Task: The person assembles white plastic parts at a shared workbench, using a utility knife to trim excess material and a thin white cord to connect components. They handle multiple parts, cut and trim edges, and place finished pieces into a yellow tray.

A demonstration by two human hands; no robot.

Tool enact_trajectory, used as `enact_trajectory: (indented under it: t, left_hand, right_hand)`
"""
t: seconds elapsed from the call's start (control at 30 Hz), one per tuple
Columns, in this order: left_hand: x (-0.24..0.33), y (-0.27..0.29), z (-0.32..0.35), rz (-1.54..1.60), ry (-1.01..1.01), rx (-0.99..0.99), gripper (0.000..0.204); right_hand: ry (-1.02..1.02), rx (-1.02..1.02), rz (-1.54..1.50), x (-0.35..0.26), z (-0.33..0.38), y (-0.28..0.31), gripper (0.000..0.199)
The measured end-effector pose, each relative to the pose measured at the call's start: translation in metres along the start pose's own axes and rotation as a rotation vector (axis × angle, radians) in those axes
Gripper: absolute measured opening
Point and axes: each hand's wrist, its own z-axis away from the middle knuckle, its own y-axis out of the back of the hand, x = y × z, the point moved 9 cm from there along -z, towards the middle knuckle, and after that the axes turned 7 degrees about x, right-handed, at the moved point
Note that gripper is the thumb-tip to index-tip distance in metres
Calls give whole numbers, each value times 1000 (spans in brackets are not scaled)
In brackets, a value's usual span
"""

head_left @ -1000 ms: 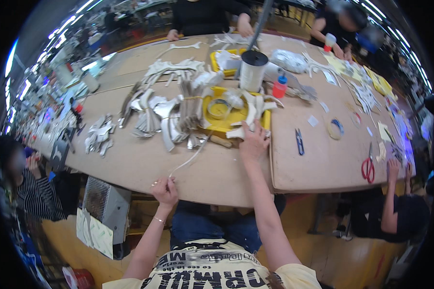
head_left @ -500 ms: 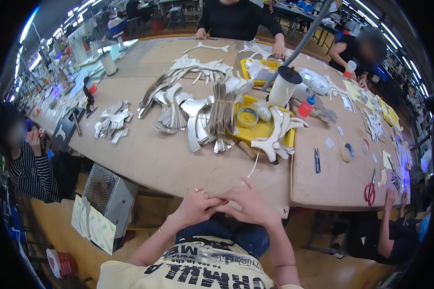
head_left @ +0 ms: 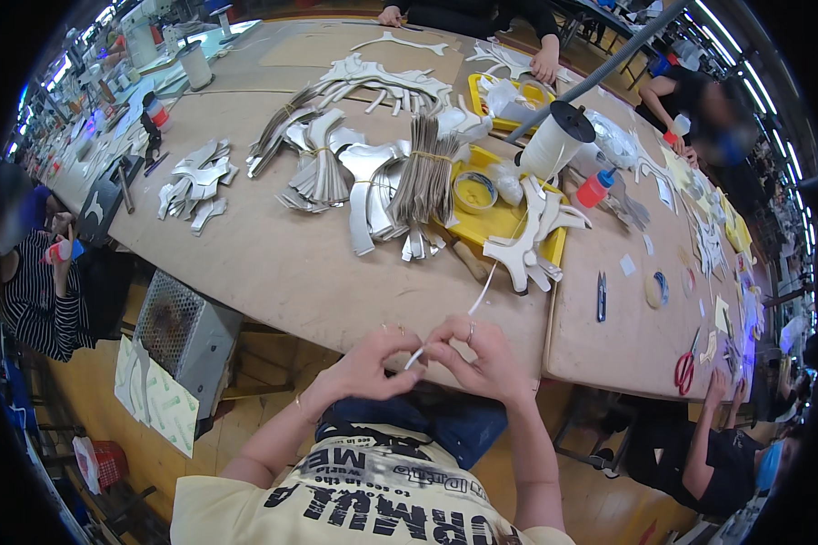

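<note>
A thin white cord [head_left: 483, 292] runs from beside the white cut pieces toward me and over the table's near edge. My right hand [head_left: 482, 359] pinches it close to its end. My left hand [head_left: 373, 363] meets it there, its thumb and fingertips closed around the cord's short free end. Both hands are just off the near edge of the table, above my lap. White branching cut pieces [head_left: 521, 245] lie over the front of a yellow tray [head_left: 495, 218]; whether the cord joins them is hidden. In the tray stands a round tub of yellow paste [head_left: 473, 193].
Bundled silvery-white pieces [head_left: 373, 186] lie left of the tray, and a loose pile [head_left: 198, 182] farther left. Behind the tray stands a white thread spool [head_left: 554, 143] beside a red bottle [head_left: 594, 189]. Thread snips [head_left: 601, 297] and red-handled scissors [head_left: 686, 371] lie right. Co-workers sit around.
My hands, overlapping before, have spread slightly apart, with the cord now showing between the fingertips. My view has tilted down a little. The left co-worker now holds a red-and-white bottle.
</note>
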Motion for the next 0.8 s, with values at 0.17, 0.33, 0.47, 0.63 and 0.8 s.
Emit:
enact_trajectory:
  t: [0.17,0.33,0.47,0.63,0.8]
  left_hand:
    - [-56,-50,-54,-530,-173,-82,48]
    - [-77,-84,-132,-979,-372,0,59]
    - [-86,-77,-160,-950,-307,23,48]
    - [-83,-73,-161,-922,-425,211,32]
    - [-93,-72,-164,-842,-337,88,39]
  right_hand:
    - [152,219,-364,-22,-37,20,9]
    - [558,648,-393,-71,-35,99,17]
    - [692,774,-638,-96,5,173,21]
    - [803,776,-738,-125,80,231,15]
    - [643,887,-453,-102,147,244,18]
